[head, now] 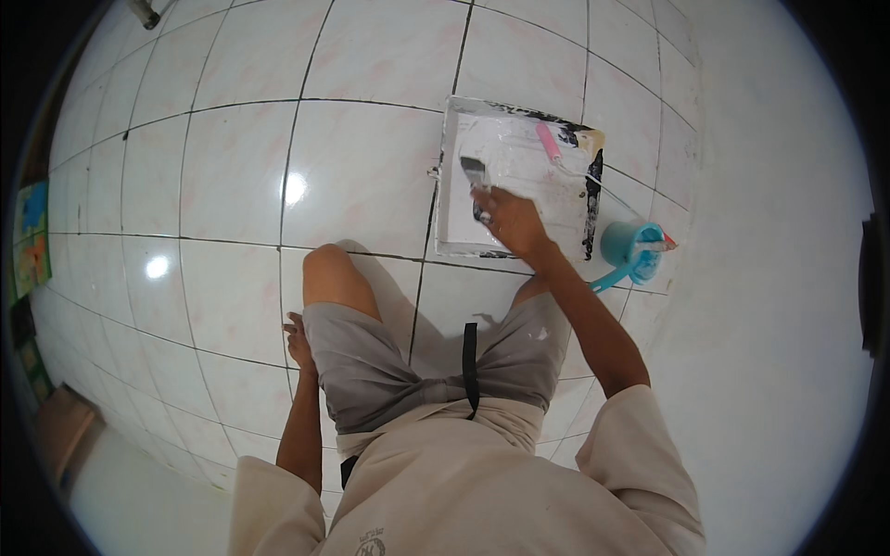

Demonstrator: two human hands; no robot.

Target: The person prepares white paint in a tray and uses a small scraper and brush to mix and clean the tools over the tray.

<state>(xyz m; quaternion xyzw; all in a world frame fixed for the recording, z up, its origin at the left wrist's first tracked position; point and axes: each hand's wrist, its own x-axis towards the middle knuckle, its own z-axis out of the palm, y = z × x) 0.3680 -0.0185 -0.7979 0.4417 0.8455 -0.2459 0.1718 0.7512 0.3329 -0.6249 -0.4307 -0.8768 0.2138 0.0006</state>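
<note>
Over the left part of a paint tray (448, 208) holding white paint, my right hand (514, 217) grips a small tool with a dark, flat end (473, 167), a paintbrush or a scraper. A paint roller with a pink sleeve (548, 142) lies across the tray's upper right, its wire frame reaching over the right rim. Dark and white paint smears mark that rim. My left hand (297, 340) hangs beside my left leg with some fingers apart, and nothing shows in it.
A turquoise dipper (619, 243) with a paint-smeared tool in it stands right of the tray, near the white wall (772, 264). The floor is white tile (361, 167). A metal leg (144, 14) shows at the top left. Colourful mats (31, 236) and a brown object (64, 427) lie at the far left.
</note>
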